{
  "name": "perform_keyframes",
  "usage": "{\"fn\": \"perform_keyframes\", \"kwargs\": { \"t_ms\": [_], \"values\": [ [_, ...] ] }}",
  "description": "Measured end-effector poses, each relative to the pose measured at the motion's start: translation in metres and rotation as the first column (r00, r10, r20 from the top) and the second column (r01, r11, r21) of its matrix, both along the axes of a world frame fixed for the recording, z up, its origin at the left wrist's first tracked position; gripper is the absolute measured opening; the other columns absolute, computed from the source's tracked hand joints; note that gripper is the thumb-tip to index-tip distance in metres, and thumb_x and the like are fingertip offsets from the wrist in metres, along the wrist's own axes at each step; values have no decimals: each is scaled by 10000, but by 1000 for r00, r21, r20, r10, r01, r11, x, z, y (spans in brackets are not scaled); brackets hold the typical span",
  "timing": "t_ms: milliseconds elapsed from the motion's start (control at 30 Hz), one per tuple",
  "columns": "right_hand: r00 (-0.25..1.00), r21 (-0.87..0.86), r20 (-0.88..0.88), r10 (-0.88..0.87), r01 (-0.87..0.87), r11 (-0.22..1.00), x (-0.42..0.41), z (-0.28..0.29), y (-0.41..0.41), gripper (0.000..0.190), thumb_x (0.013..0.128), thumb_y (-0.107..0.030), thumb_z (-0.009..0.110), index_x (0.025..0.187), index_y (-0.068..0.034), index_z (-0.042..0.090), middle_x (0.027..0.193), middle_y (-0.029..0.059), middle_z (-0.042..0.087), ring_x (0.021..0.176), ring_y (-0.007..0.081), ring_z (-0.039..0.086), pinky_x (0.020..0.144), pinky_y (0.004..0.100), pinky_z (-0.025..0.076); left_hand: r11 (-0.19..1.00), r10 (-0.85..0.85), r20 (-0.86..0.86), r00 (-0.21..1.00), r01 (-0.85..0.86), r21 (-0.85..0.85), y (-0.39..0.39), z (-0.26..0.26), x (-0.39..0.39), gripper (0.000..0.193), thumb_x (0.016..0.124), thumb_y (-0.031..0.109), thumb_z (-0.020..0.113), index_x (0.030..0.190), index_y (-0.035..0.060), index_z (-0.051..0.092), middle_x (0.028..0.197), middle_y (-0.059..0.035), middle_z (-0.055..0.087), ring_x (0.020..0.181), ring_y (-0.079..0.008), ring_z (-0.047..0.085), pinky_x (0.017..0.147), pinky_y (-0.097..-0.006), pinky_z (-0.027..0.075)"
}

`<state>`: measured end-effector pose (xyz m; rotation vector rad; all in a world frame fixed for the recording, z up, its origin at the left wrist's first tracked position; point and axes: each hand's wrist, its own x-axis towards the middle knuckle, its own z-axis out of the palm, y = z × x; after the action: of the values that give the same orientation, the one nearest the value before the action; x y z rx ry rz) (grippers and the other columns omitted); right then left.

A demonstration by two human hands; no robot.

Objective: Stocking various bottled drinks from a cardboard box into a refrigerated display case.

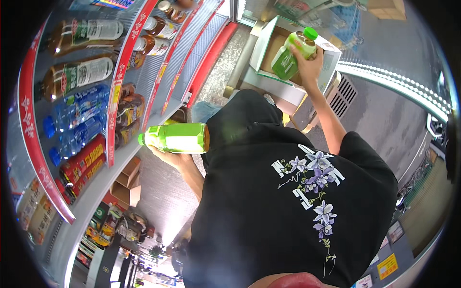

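Observation:
My left hand grips a plastic bottle with a green label from below. That bottle lies level in front of the shelf edge, its green cap pointing left. At the upper right, my right hand holds a second green-labelled plastic bottle by its side, tilted, cap up and to the right. This second bottle is over the open white-and-green cardboard carton; whether it touches the carton's bottom I cannot tell.
Shelves with red front strips stand at the left, holding brown tea bottles, blue water bottles and red cans. The carton rests on a stool-like support. A glass door with a lit edge is at the right. Brown cardboard boxes stand below the shelves.

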<state>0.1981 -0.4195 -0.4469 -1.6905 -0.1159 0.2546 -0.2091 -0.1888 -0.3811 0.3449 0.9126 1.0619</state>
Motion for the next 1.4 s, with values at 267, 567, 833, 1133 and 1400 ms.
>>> {"fn": "perform_keyframes", "kwargs": {
  "t_ms": [267, 567, 833, 1133, 1400],
  "values": [
    [965, -706, -109, -239, 94, 702, 45, -158, 2, 933, 636, -533, 933, 1365, -99, 543, 1301, 211, 673, 1214, 370, 653, 1043, 475, 511, 989, -85, -42, 996, 79, -123, 4, 1, 16, 513, 1039, 549, 505, 1235, 98, 651, 1187, -123, 722, 1075, -321, 710, 970, -523, 593],
    [817, -789, -387, -428, -54, 611, 13, -249, 61, 827, 737, -402, 871, 1379, -85, 458, 1282, 226, 671, 1186, 401, 668, 1025, 480, 544, 989, -30, -185, 982, 1, -150, 5, 22, 39, 444, 1021, 501, 545, 1165, 96, 654, 1137, -114, 721, 1041, -307, 713, 921, -530, 617],
    [876, -737, -482, 20, -418, 531, -7, -273, 44, 684, 774, -303, 802, 1342, -19, 549, 1281, 251, 676, 1211, 407, 657, 986, 453, 555, 966, -255, 86, 963, 258, -20, 24, 23, 57, 383, 1050, 474, 531, 1146, 118, 637, 1083, -58, 698, 1017, -226, 695, 966, -463, 584],
    [847, -511, -340, 409, -531, 676, 28, -186, -5, 451, 781, -299, 761, 1103, 17, 745, 994, 206, 768, 947, 330, 742, 836, 398, 583, 815, -127, -574, 809, 415, 404, 8, 35, 137, 489, 989, 257, 717, 1378, 54, 501, 1237, -87, 607, 1138, -226, 626, 998, -389, 530],
    [337, 408, -749, 571, -445, 797, -52, 29, 19, 633, 1035, -601, 520, 1269, -29, 657, 1087, 130, 772, 1019, 256, 743, 881, 380, 606, -213, -184, -749, 637, 718, 663, -31, 46, 226, 813, 592, 119, 970, 1284, 67, 545, 1265, -173, 638, 1146, -372, 657, 983, -451, 546]
  ]
}}
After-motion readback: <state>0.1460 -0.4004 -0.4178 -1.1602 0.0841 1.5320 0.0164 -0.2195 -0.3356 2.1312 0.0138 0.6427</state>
